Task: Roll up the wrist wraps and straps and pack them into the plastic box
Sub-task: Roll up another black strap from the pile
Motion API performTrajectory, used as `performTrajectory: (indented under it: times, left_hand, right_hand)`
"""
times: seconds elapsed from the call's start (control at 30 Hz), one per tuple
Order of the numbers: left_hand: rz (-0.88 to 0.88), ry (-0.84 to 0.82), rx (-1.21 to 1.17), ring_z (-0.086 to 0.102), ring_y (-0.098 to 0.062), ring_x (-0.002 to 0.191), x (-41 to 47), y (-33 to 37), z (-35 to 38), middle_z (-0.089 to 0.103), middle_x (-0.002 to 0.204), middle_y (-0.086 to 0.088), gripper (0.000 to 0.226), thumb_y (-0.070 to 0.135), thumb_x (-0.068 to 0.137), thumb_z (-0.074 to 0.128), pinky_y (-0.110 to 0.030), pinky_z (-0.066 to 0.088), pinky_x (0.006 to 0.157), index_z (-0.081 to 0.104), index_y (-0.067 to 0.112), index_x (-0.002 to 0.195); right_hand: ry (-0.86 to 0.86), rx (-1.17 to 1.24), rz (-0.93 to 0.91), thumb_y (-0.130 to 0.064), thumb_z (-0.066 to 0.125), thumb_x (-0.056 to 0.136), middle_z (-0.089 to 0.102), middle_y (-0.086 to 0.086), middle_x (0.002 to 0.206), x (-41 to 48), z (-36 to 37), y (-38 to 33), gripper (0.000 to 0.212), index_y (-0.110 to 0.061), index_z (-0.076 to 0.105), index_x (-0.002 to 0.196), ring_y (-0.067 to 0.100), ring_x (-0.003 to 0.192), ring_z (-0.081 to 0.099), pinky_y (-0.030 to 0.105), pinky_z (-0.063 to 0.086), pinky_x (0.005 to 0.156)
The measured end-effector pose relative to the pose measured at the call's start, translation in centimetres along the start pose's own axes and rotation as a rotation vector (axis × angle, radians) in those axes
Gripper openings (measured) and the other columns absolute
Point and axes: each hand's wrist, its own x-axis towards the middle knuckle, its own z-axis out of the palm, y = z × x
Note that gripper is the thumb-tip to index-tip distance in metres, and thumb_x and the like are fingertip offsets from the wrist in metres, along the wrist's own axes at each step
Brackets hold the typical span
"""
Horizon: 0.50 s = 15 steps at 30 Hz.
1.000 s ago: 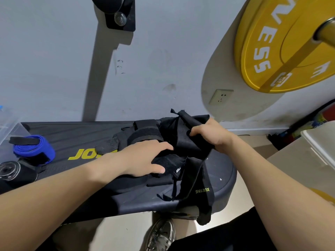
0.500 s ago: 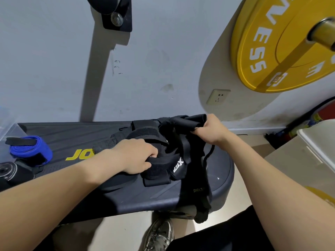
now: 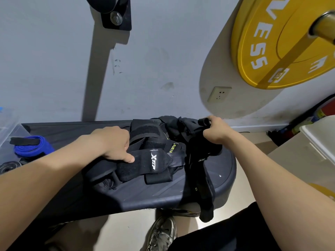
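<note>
L hand [image 3: 112, 142]: thumb on black fabric Xtep wrist wrap [image 3: 145, 164], fingers curled into pile, grip unclear.
R hand [image 3: 215, 132]: fingers clamped on long black strap [image 3: 204, 178]; tail hangs off dark grey bench [image 3: 225, 171].
Clear plastic box [image 3: 7, 124]: far L, beside blue rolled wrap [image 3: 30, 146].

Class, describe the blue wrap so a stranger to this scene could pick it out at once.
Find the long dark bench against the grey wall and follow it left, past the left hand. The blue wrap lies there, bundled, a black tab across its top. It is the only blue piece; the pile of wraps is black.
</note>
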Motion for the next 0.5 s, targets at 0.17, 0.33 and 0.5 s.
performTrajectory:
  times: [0.17, 0.33, 0.5]
  left_hand:
    - [-0.106, -0.001, 0.239, 0.064, -0.028, 0.097, -1.1, 0.9, -0.4, 0.065, 0.106, 0.004, 0.047, 0.064, 0.084, 0.080, -0.037, 0.047, 0.075, 0.065, 0.025, 0.106]
    - [-0.021, 0.159, 0.428, 0.071, -0.031, 0.099, -1.6, 2.7, 0.1, 0.049, 0.133, -0.010, 0.052, 0.020, 0.092, 0.078, -0.040, 0.046, 0.065, 0.050, 0.017, 0.136]
    - [0.367, 0.167, 0.489, 0.061, -0.033, 0.074, -1.4, 3.9, 1.3, 0.026, 0.157, -0.009, 0.098, -0.007, 0.085, 0.065, -0.045, 0.054, 0.063, 0.018, 0.038, 0.158]
  right_hand:
    - [-0.170, -0.135, -0.020, -0.024, 0.080, 0.083, 0.047, 0.010, 0.160, 0.3, 1.1, 0.1, 0.089, -0.024, 0.037, 0.161, 0.030, 0.139, 0.052, 0.035, 0.046, 0.109]
    - [-0.042, -0.307, -0.283, -0.027, 0.079, 0.081, 0.045, 0.012, 0.138, -0.7, 2.2, -1.4, 0.069, -0.029, 0.052, 0.144, 0.034, 0.131, 0.051, 0.041, 0.045, 0.114]
    - [-0.164, -0.357, -0.490, -0.014, 0.075, 0.079, 0.064, 0.004, 0.111, -2.8, 4.8, -3.6, 0.044, -0.026, 0.069, 0.121, 0.027, 0.111, 0.065, 0.032, 0.051, 0.094]
